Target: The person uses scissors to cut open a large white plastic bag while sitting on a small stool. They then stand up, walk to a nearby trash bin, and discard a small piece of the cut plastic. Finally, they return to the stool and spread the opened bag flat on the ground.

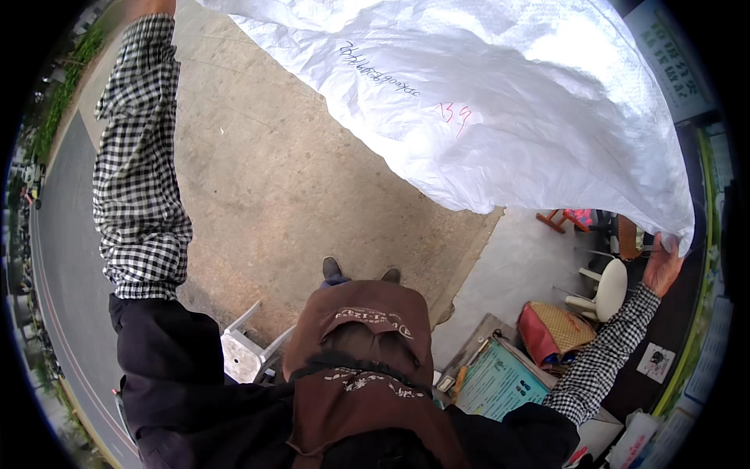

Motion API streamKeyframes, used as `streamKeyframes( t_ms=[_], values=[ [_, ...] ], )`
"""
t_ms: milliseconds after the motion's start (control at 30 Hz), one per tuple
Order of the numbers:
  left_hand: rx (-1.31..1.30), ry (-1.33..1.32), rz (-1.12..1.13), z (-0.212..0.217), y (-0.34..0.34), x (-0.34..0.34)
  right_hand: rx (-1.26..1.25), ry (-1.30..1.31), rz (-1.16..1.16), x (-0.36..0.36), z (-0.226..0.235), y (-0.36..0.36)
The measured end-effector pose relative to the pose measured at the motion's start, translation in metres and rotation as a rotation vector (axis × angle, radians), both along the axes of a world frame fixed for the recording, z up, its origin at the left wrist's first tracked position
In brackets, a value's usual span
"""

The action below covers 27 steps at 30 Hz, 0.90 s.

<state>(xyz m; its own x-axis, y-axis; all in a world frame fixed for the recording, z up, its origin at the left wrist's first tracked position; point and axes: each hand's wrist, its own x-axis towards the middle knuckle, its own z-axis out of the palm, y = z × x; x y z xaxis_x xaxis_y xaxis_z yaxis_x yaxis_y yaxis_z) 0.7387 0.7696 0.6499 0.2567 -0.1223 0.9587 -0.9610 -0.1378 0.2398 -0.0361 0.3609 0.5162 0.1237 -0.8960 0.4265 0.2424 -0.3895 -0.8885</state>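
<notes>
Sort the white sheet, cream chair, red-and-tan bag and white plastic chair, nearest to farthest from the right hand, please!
In the head view, from the right hand:
1. White sheet: in its grip.
2. Cream chair: just lower left.
3. Red-and-tan bag: farther lower left.
4. White plastic chair: far left.

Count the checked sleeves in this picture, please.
2: the left checked sleeve at upper left, and the right checked sleeve at lower right, below the right hand holding the white sheet. The sheet could hide others.
</notes>
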Motion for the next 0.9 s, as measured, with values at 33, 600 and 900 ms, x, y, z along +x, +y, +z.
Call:
streamKeyframes(
  t_ms=[33, 600, 900],
  values=[
    [0.169, 0.286, 0.036, -0.025, 0.016, -0.008, 0.126, 0.039, -0.045, 0.001, -0.026, 0.021],
    [2.345, 1.112, 0.1, -0.537, 0.442, -0.276, 0.744, 1.309, 0.198, -0.083, -0.345, 0.333],
    [1.661, 0.943, 0.292, -0.412, 0.225, -0.068, 0.45, 1.076, 0.109, -0.019, -0.322, 0.173]
  ],
)
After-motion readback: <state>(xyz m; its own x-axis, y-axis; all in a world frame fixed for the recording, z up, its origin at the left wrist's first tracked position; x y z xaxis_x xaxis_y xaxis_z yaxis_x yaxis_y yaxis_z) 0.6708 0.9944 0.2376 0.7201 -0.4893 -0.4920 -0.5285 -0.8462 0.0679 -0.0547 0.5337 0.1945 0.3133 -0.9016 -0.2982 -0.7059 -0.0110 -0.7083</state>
